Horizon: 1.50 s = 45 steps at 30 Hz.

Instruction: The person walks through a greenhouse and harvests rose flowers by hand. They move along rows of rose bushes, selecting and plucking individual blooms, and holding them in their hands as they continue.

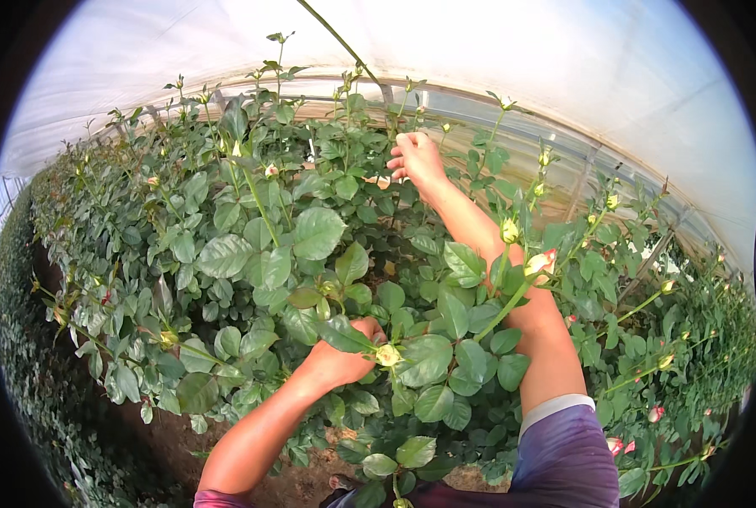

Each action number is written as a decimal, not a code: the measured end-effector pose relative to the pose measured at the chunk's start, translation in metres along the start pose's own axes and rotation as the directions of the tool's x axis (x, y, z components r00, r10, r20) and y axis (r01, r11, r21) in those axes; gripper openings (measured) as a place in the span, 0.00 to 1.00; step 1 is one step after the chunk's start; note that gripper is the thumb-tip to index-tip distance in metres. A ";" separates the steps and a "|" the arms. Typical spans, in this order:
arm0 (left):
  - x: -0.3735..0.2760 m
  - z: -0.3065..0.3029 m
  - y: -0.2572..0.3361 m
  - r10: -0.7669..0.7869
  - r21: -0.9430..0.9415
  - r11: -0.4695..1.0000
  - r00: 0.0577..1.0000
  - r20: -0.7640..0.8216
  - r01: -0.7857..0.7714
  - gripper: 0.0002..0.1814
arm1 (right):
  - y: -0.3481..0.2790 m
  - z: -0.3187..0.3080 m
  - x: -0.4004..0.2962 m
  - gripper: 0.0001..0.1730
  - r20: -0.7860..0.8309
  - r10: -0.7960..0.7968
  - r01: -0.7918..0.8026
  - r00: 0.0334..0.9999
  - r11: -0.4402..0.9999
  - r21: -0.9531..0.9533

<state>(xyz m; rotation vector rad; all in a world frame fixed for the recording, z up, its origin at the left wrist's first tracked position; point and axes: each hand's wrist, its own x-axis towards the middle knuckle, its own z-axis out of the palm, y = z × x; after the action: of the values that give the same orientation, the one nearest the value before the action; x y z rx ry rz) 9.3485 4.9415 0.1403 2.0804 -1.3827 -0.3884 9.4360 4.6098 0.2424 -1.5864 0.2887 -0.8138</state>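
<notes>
Dense rose bushes (314,235) with budding stems stand before me. My left hand (349,355) is low among the leaves, fingers curled and partly hidden by a leaf; whether it grips a stem I cannot tell. Just right of it is a pale yellow rose bud (388,355). My right arm reaches far forward, and my right hand (417,159) is raised near the back of the bushes with its fingers bent; no held thing shows clearly. A pink-edged cream rose bud (540,265) and a yellow bud (510,231) stand in front of my right forearm.
Plastic greenhouse sheeting (479,51) arches overhead, with a side frame post (582,181) at the right. Another row of plants (29,355) runs along the left beyond a soil path (156,438). Long stems with buds lean out at the right and left.
</notes>
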 end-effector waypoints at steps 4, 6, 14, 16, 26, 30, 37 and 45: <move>0.029 0.004 0.037 0.039 -0.027 0.999 0.999 0.029 -0.039 0.11 | 0.047 -0.068 0.146 0.35 -0.374 -0.323 0.071 0.869 0.830 -0.553; 0.029 -0.002 0.037 0.106 0.101 0.990 0.994 -0.040 -0.101 0.15 | 0.063 -0.030 0.167 0.49 -0.397 -0.398 -0.033 0.827 0.671 -0.741; 0.039 -0.028 0.093 0.253 0.306 0.940 0.909 -0.333 -0.150 0.14 | 0.100 -0.038 0.196 0.26 -0.133 0.117 -0.177 0.984 0.630 -0.756; 0.036 -0.074 0.143 0.114 0.311 0.950 0.960 -0.255 -0.030 0.15 | 0.110 -0.034 0.185 0.24 -0.046 0.135 -0.124 0.990 0.655 -0.746; 0.264 -0.147 0.142 -0.032 -0.066 0.998 0.949 -0.312 0.013 0.25 | 0.180 -0.076 0.134 0.11 0.506 -0.147 0.397 0.850 0.810 -0.431; 0.363 -0.125 0.094 -0.156 0.085 0.984 0.987 -0.039 0.159 0.18 | 0.198 -0.120 0.120 0.22 0.396 -0.132 0.227 0.909 0.952 -0.205; 0.340 -0.107 0.015 -0.069 0.466 0.881 0.997 -0.043 0.081 0.21 | 0.141 -0.065 0.057 0.16 0.453 0.348 -0.360 0.821 0.931 -0.063; 0.294 -0.110 0.033 -0.371 0.058 0.926 0.928 -0.042 0.373 0.11 | 0.049 -0.089 0.015 0.19 0.332 -0.324 0.233 0.886 0.930 0.286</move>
<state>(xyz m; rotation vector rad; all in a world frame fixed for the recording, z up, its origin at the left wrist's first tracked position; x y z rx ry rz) 9.5058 4.7013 0.2718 2.3964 -0.9883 -0.4680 9.4020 4.5228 0.2000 -1.5341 -0.3148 -0.7138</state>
